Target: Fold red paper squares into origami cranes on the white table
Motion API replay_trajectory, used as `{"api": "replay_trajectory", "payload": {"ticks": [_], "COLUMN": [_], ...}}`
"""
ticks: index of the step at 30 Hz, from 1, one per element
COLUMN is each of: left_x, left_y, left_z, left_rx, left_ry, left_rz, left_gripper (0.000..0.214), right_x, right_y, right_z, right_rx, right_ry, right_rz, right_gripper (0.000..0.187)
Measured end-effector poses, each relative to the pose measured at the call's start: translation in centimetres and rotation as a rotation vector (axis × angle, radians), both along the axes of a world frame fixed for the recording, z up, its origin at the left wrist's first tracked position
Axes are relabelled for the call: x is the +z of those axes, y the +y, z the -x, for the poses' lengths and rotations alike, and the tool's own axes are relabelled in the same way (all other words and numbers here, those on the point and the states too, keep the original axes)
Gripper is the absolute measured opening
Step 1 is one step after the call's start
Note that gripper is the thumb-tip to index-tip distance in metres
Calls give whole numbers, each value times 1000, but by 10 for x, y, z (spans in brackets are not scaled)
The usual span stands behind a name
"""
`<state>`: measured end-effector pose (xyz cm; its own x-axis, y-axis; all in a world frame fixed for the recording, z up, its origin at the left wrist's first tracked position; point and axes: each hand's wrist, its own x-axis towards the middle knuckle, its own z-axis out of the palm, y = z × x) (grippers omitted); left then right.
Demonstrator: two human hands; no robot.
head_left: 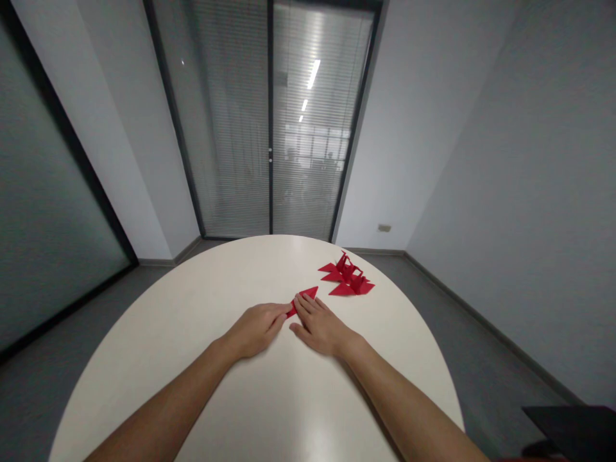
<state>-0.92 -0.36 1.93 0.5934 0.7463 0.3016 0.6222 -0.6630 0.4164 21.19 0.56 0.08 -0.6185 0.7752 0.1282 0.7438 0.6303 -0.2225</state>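
A folded piece of red paper point(309, 292) lies on the white table, its pointed end toward the far right. My left hand point(260, 326) pinches its near left end between thumb and fingers. Across its middle, my right hand point(315, 323) lies flat with fingers stretched out, pressing on the paper and hiding part of it. The right thumb is apart from the fingers and rests near the tabletop. Just beyond, to the right, stand several red origami cranes point(347, 277), close together in a row, touched by neither hand.
The round white table point(192, 308) has a curved edge on the far side and both flanks. A black object point(572, 423), perhaps part of a chair, is at the lower right. Behind are a glass partition with blinds point(231, 128) and a wall socket point(384, 228).
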Motion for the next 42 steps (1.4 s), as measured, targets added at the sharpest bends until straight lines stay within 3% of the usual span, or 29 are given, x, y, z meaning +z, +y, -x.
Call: {"api": "replay_trajectory", "payload": {"ticks": [3,8,15,22,27,35,42], "left_x": [-10,-25,-19,-33,-41,-21,-5], "left_y": [-5,-14,-9,5,11,12,4], "left_z": [-11,-22,-16,-3,1,11,16], "left_rx": [-42,136,247,197,157,-114,-173], "left_ry": [158,283,326,194,126,-12,34], "left_rz": [-73,-183,-186,-95,-45,2,44], "left_gripper": [45,48,45,47,47,32,43], "right_x": [-1,13,29,22,20,25,26], "right_y": [0,0,2,10,12,12,11], "right_z": [2,-2,-7,-11,-13,-16,-17], "right_rx": [-38,26,254,319,359,343,321], "right_ry": [-22,17,89,151,177,185,215], "right_rz": [35,27,44,-8,16,67,125], "right_gripper": [67,59,36,55,58,52,47]}}
